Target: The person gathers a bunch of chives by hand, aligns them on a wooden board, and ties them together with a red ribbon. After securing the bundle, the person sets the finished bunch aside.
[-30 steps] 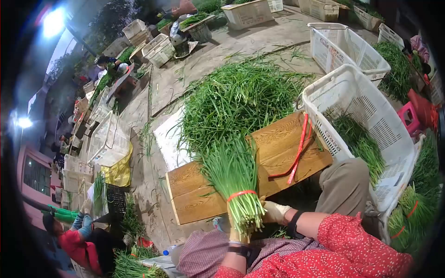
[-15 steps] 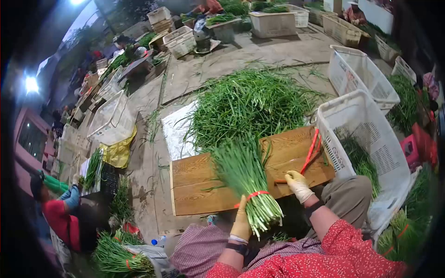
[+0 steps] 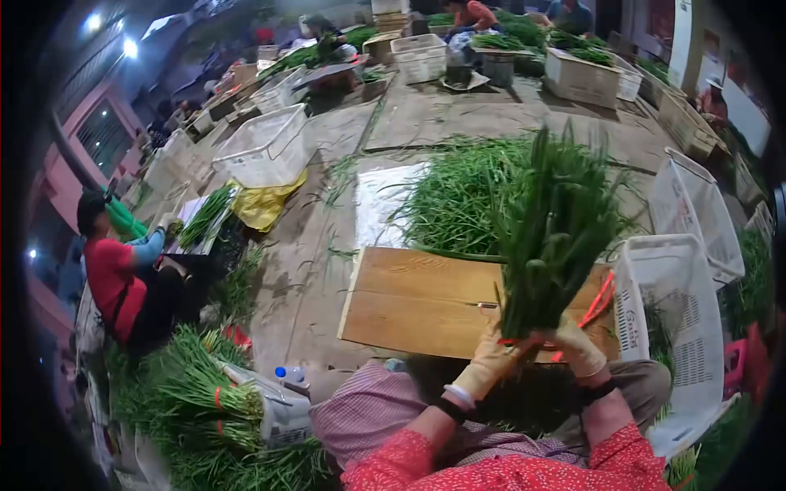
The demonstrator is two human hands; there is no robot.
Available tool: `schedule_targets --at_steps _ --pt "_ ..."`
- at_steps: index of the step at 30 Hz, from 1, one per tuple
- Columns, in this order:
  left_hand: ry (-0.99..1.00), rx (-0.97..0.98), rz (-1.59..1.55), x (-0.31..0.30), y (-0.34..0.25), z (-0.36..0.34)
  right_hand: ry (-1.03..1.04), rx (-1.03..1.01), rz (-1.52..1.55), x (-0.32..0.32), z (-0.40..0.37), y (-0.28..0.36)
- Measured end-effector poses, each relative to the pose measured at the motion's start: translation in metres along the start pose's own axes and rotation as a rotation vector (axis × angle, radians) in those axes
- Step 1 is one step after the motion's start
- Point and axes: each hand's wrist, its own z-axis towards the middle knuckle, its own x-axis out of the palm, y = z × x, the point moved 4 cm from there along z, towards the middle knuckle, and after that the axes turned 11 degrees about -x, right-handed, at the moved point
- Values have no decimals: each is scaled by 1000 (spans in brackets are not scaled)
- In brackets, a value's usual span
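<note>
Gloved fingers of both hands wrap the lower stalks, the left hand (image 3: 481, 370) closing on one side and the right hand (image 3: 580, 350) on the other; some fingertips are hidden. Half a second ago only the left hand held the bundle of greens (image 3: 558, 237), while the right was apart from it, over the bench (image 3: 417, 296). Now the bundle stands upright between both hands, leaves up and blurred, above the bench's near edge. Its red band (image 3: 508, 341) shows beside the left fingers, so it seems tied already, its weight apparently shared by both hands. Beyond, red strips (image 3: 602, 299) lie at the bench's right end, by a white crate (image 3: 702, 360); the loose heap of greens (image 3: 463, 196) lies behind.
</note>
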Motion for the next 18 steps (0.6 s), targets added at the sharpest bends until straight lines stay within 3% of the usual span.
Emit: schedule_targets --at_steps 2,4,6,7,11,13,16,18 --pt "-22 155 -54 -3 -26 13 65 -139 -199 29 2 55" --pt "-26 230 -65 -2 -8 29 96 -203 -356 33 4 64" --pt "-106 359 518 -16 19 36 113 -156 -554 17 3 37" --pt "-70 367 586 -22 31 31 126 -99 -671 6 2 16" --pt "99 220 337 -33 75 5 162 7 -791 -12 -4 -43" --pt "191 -24 223 -15 152 33 181 6 -820 -15 12 -59" --pt "57 160 280 -32 37 32 146 4 -824 -22 38 -80" --pt "6 246 438 -39 4 44 8 -58 -521 -8 47 -61"
